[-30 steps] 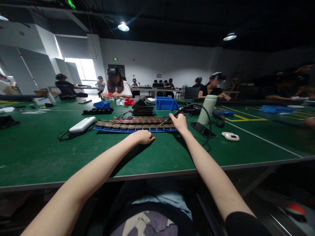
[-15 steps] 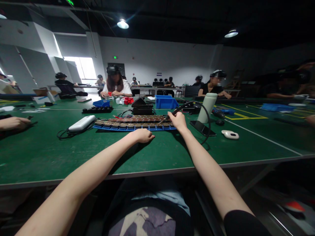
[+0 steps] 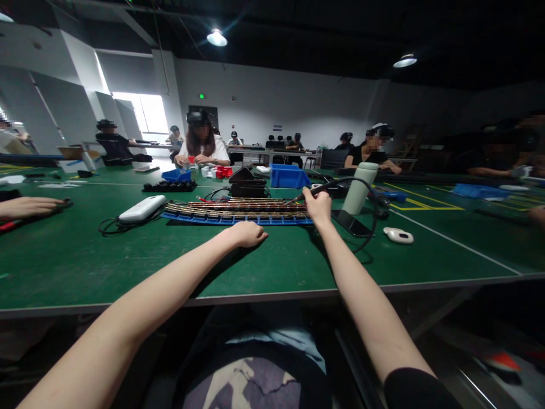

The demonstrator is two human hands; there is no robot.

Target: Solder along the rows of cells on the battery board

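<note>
My right hand (image 3: 318, 205) grips a soldering iron (image 3: 307, 194), its thin tip pointing left over the right part of a long blue rack (image 3: 238, 222). Gold-coloured rows of small parts (image 3: 221, 208) run along this rack. From the handle a black cable (image 3: 374, 199) loops out to the right. My left hand (image 3: 249, 234) lies on the green table at the rack's near edge, its fingers curled under. What those fingers hold, if anything, is hidden.
A white power bank-like box (image 3: 142, 209) with a black cord lies left of the rack. Behind stand a black device (image 3: 247, 186) and a blue bin (image 3: 289, 176). Right are a green bottle (image 3: 360, 187), a phone (image 3: 353, 222) and a white case (image 3: 398, 236). A co-worker's hand (image 3: 32, 208) rests far left.
My right hand and the soldering iron have moved a little to the right along the rack. My left hand has stayed in place. The co-worker's hand at left has shifted and flattened out.
</note>
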